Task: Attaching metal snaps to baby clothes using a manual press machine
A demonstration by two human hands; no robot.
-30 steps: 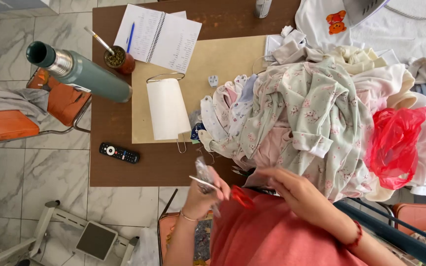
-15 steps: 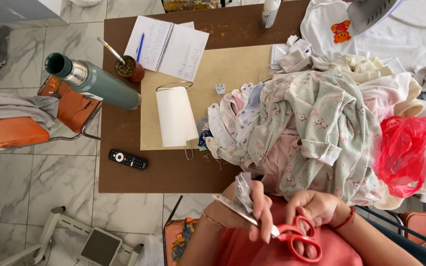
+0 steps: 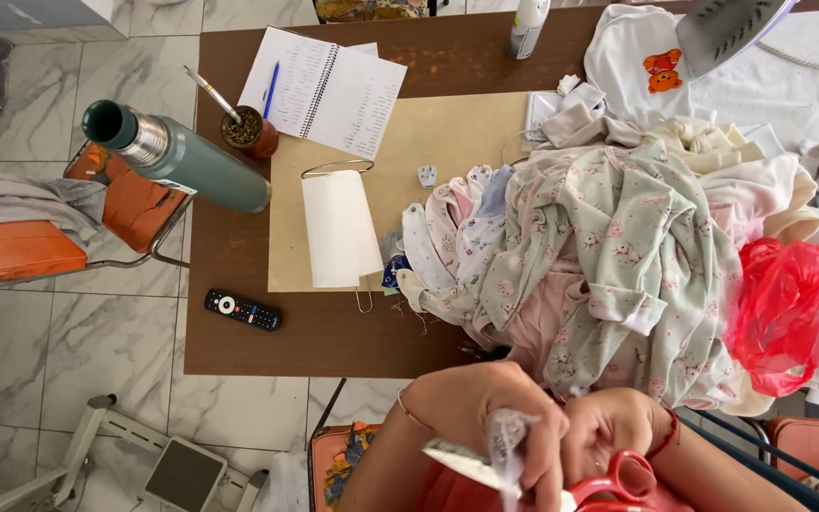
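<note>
Right hand (image 3: 618, 431) has its fingers through the red-handled scissors (image 3: 609, 479), closed on the grips, low at the frame's bottom edge. Left hand (image 3: 490, 412) pinches a crinkled clear plastic scrap (image 3: 506, 441) against the blades. Beyond them, the heap of baby clothes (image 3: 618, 246) covers the brown table (image 3: 239, 356).

Scissors (image 3: 618, 479) w/ red handles; thermos (image 3: 177, 156) green; bag (image 3: 784, 313) red; romper (image 3: 618, 246) pale green, small animal print; surface (image 3: 239, 341) dark brown.

Red-handled scissors (image 3: 609, 484), clear plastic (image 3: 507, 438)
</note>
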